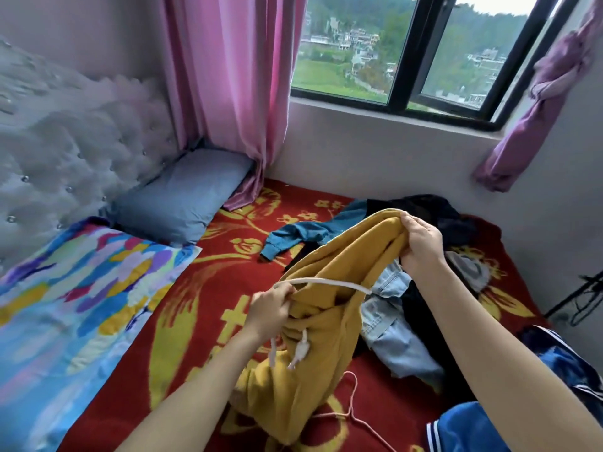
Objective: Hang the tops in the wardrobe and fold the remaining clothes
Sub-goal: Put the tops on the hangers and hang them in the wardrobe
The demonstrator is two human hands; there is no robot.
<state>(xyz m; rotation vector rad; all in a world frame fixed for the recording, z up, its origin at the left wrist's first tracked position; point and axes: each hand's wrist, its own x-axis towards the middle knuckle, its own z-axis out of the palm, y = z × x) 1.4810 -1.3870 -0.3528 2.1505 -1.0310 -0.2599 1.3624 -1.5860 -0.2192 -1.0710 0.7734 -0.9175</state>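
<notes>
Red blanket [202, 321] with yellow flower pattern, spread over the whole bed.
Grey tufted headboard [65, 141] along the left, studded with buttons.
Pink curtain [228, 76] hanging to the mattress in the far corner; dark-framed window [352, 44] beside it; purple curtain [551, 86] knotted at the right.
Multicoloured pillow [81, 288] at near left, touching a blue-grey pillow [182, 194] behind it, against the headboard.
Mustard hoodie [342, 249], the garment in hand: held up over the middle of the bed between both hands, lower part slumped on the blanket.
Heap of clothes just behind and right of the hoodie: pale denim [391, 324], black garment [434, 210], teal shirt [303, 233] with one sleeve stretched out leftward on the blanket.
Blue garment with white stripes [473, 429] at the near right edge.
Right hand [422, 246]: raised, fingers curled, pinching a bunched edge of the hoodie at its highest point.
Left hand [270, 309]: lower, closed round hoodie fabric together with a white bar [326, 282] arcing across the opening; hanger arm or cord, cannot tell.
Thin pink hanger [351, 402] lying on the blanket, just right of the hoodie's lower part.
White drawstrings [301, 349] with knotted ends, dangling below the left hand.
</notes>
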